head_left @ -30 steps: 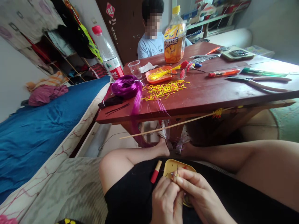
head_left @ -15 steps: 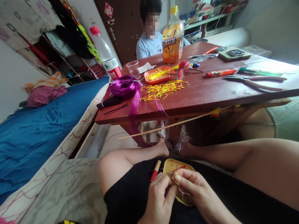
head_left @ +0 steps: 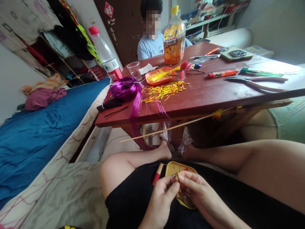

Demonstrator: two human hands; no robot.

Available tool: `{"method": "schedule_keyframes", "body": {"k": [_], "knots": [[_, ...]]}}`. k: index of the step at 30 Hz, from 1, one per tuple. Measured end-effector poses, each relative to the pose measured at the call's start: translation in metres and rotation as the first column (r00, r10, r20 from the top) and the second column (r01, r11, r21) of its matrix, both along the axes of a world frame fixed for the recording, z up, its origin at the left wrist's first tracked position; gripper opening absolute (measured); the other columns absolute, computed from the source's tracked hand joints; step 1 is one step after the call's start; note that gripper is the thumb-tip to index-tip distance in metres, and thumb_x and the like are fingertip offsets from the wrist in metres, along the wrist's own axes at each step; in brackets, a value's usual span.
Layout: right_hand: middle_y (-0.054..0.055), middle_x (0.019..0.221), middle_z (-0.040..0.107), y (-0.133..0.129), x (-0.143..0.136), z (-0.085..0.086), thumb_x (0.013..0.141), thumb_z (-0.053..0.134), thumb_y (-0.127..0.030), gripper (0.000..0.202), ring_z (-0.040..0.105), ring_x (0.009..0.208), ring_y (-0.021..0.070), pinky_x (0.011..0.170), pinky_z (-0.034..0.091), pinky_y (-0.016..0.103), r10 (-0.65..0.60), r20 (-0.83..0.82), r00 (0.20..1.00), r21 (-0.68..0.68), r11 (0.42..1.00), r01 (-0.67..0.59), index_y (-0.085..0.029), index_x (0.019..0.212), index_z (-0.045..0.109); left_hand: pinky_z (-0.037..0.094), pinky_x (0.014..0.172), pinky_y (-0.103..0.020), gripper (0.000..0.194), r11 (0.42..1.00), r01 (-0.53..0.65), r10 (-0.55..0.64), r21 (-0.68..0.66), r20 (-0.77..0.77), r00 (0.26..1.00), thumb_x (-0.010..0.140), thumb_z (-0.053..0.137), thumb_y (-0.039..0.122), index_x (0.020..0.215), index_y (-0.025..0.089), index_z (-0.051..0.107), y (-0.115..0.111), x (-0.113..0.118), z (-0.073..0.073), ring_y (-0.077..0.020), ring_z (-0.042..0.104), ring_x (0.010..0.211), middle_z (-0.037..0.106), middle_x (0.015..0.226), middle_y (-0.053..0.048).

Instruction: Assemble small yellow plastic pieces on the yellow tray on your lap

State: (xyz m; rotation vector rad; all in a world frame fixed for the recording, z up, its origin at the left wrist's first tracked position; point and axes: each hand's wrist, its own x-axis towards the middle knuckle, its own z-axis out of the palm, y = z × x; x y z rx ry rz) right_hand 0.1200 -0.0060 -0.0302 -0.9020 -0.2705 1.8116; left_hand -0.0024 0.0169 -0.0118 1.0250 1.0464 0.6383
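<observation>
My left hand (head_left: 164,194) and my right hand (head_left: 194,186) meet over my lap, fingertips pinched close together. Between them are thin dark strands (head_left: 175,170) and a small yellow bit, too small to name surely. Both hands are closed on this little piece. Under them lies a yellow tray (head_left: 170,166), its contents largely hidden by my fingers. Just left of the tray rests a small tube with a red end and a tan end (head_left: 157,174), on the black cloth over my lap.
A red-brown table (head_left: 202,92) stands ahead, holding purple fibre (head_left: 126,90), yellow stamen-like strands (head_left: 164,91), an orange tray (head_left: 149,82), pliers (head_left: 256,82) and a tea bottle (head_left: 174,38). A thin stick (head_left: 166,129) juts along its front edge. A person (head_left: 150,47) sits behind.
My fingers have shifted slightly around the small piece, and the dark strands now stand up more visibly above them. The view has moved a little; the table items stay in place.
</observation>
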Motion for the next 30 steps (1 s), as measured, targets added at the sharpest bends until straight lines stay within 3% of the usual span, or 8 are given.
{"method": "schedule_keyframes", "body": {"k": [7, 12, 14, 18, 22, 26, 30], "knots": [[-0.004, 0.052, 0.045, 0.001, -0.002, 0.001, 0.065, 0.074, -0.04, 0.032, 0.037, 0.049, 0.0058, 0.05, 0.029, 0.018, -0.005, -0.027, 1.0, -0.003, 1.0, 0.005, -0.014, 0.057, 0.057, 0.042, 0.069, -0.026, 0.015, 0.998, 0.027, -0.02, -0.053, 0.132, 0.991, 0.074, 0.066, 0.029, 0.068, 0.016, 0.065, 0.0, 0.001, 0.005, -0.0138, 0.055, 0.066, 0.062, 0.064, 0.0], [-0.003, 0.055, 0.049, -0.001, -0.003, 0.0, 0.066, 0.075, -0.037, 0.029, 0.042, 0.052, 0.0063, 0.054, 0.033, 0.018, -0.007, -0.048, 0.999, -0.025, 1.0, 0.006, -0.014, 0.059, 0.058, 0.038, 0.062, -0.022, 0.016, 0.984, -0.065, 0.098, -0.166, 0.196, 0.976, 0.069, 0.071, 0.028, 0.066, 0.015, 0.063, 0.0, 0.004, 0.002, -0.0101, 0.047, 0.058, 0.055, 0.059, 0.002], [-0.004, 0.053, 0.047, -0.001, -0.003, 0.0, 0.064, 0.075, -0.037, 0.03, 0.044, 0.051, 0.0072, 0.055, 0.035, 0.019, -0.01, -0.061, 0.998, -0.033, 0.999, 0.008, -0.014, 0.058, 0.057, 0.035, 0.058, -0.021, 0.021, 0.981, -0.052, 0.089, -0.187, 0.197, 0.976, 0.068, 0.071, 0.032, 0.065, 0.014, 0.061, -0.001, 0.004, -0.002, -0.0089, 0.043, 0.056, 0.051, 0.058, 0.003], [-0.006, 0.049, 0.04, 0.001, -0.003, -0.002, 0.061, 0.077, -0.039, 0.032, 0.04, 0.046, 0.007, 0.051, 0.035, 0.02, -0.025, -0.094, 0.995, -0.049, 0.999, 0.021, -0.015, 0.057, 0.057, 0.033, 0.055, -0.021, 0.032, 0.995, -0.001, 0.016, -0.101, 0.149, 0.989, 0.071, 0.068, 0.039, 0.057, 0.014, 0.055, -0.002, 0.002, -0.006, -0.0083, 0.039, 0.053, 0.046, 0.054, 0.003], [-0.007, 0.048, 0.037, 0.001, -0.003, -0.004, 0.06, 0.078, -0.037, 0.031, 0.034, 0.046, 0.005, 0.049, 0.03, 0.017, -0.048, -0.12, 0.992, -0.087, 0.996, 0.038, -0.014, 0.058, 0.057, 0.041, 0.063, -0.024, 0.029, 1.0, -0.018, 0.021, -0.023, 0.14, 0.99, 0.071, 0.069, 0.037, 0.059, 0.014, 0.057, -0.003, 0.003, -0.005, -0.0112, 0.05, 0.056, 0.055, 0.057, 0.0], [-0.006, 0.049, 0.038, 0.001, -0.002, -0.004, 0.059, 0.079, -0.036, 0.033, 0.033, 0.048, 0.0057, 0.05, 0.028, 0.017, -0.071, -0.121, 0.99, -0.114, 0.992, 0.058, -0.014, 0.055, 0.054, 0.045, 0.068, -0.028, 0.02, 0.998, -0.041, 0.05, -0.056, 0.181, 0.982, 0.069, 0.071, 0.032, 0.067, 0.014, 0.061, -0.003, 0.004, -0.004, -0.0146, 0.058, 0.061, 0.064, 0.064, -0.003], [-0.006, 0.051, 0.041, 0.001, -0.001, -0.004, 0.058, 0.079, -0.035, 0.032, 0.03, 0.047, 0.0054, 0.049, 0.026, 0.018, -0.085, -0.105, 0.991, -0.119, 0.99, 0.073, -0.015, 0.057, 0.055, 0.044, 0.067, -0.026, 0.015, 0.995, -0.05, 0.067, -0.086, 0.211, 0.975, 0.069, 0.07, 0.027, 0.066, 0.014, 0.062, -0.003, 0.005, -0.003, -0.0137, 0.057, 0.061, 0.064, 0.062, -0.002]]}}
